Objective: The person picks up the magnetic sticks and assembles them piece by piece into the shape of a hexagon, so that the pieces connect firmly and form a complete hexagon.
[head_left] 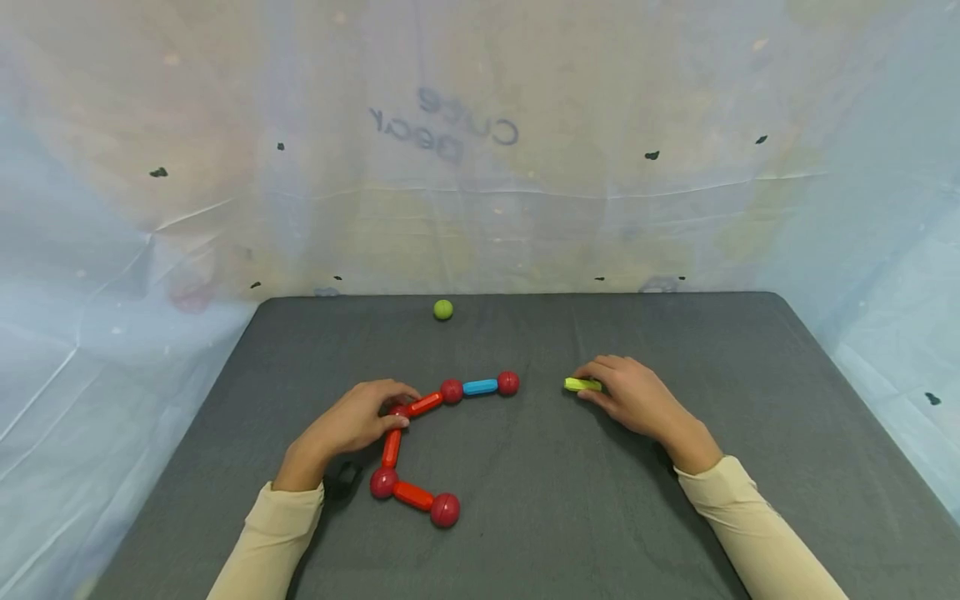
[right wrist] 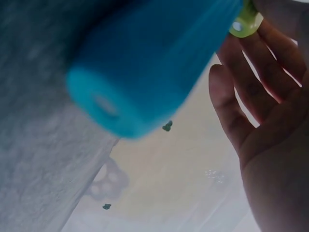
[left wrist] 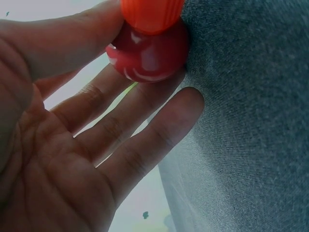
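My left hand [head_left: 358, 419] pinches a dark red ball [left wrist: 149, 53] at the bend of a chain of balls and sticks. Thumb and fingertips sit on that ball in the left wrist view, an orange-red stick [left wrist: 152, 14] joined to it. From there the chain runs right through a red stick [head_left: 426, 404], a ball [head_left: 452, 391] and a blue stick [head_left: 480, 387] to an end ball [head_left: 508, 382]. Its other branch reaches a near end ball [head_left: 446, 510]. My right hand [head_left: 637, 396] holds a yellow-green stick [head_left: 582, 384] between thumb and fingers.
A lime-green ball [head_left: 443, 310] rests by the table's far edge. Close to the right wrist camera lies a blue stick [right wrist: 140, 72], hidden in the head view. The dark grey table [head_left: 540, 517] meets a pale plastic sheet [head_left: 570, 167] at the back.
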Demonstrator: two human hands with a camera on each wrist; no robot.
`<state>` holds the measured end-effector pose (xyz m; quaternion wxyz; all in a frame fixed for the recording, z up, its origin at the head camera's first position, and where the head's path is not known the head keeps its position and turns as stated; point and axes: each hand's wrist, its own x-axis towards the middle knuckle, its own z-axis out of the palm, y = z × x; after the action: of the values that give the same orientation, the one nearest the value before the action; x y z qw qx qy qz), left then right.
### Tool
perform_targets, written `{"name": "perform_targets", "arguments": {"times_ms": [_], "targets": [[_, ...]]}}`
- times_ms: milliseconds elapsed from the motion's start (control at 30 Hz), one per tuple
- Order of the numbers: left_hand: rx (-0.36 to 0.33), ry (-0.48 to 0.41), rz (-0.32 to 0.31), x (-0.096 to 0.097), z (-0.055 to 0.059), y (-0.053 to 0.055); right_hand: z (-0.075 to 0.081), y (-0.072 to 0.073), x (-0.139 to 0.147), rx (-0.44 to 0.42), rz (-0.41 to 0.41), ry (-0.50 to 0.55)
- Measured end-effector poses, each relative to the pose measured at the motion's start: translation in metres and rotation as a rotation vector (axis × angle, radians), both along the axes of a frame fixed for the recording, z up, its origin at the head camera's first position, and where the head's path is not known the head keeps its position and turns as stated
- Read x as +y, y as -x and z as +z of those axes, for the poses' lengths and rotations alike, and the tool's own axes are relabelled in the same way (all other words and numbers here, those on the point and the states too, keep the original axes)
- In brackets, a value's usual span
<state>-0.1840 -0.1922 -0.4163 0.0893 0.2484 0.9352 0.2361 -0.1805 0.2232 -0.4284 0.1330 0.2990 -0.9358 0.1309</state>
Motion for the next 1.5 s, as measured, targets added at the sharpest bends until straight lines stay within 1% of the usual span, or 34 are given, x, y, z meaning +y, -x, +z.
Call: {"name": "perform_targets", "arguments": {"times_ms": [100,400,767,967,1200,1500], "targets": [[0.001,0.001,0.001,0.000,0.000,0.000,0.000,0.002,-0.003,-0.010,0.005,-0.007],[-0.003,-0.012,0.000,-0.001,-0.002,0.001,0.001,0.006,-0.013,-0.039,0.010,0.018],[-0.011,-0.011,0.002,-0.004,-0.003,0.002,0.002,0.010,-0.034,-0.055,0.032,-0.012],[-0.018,-0.015,-0.004,-0.003,-0.003,0.002,0.000,0.013,-0.041,-0.046,0.024,-0.033],[-0.033,-0.013,0.009,-0.002,-0.002,0.002,-0.003,0.015,-0.048,-0.056,0.035,-0.037],[-0.020,-0.013,0.011,-0.001,-0.001,0.002,-0.002,0.018,-0.055,-0.046,0.053,-0.045]]}}
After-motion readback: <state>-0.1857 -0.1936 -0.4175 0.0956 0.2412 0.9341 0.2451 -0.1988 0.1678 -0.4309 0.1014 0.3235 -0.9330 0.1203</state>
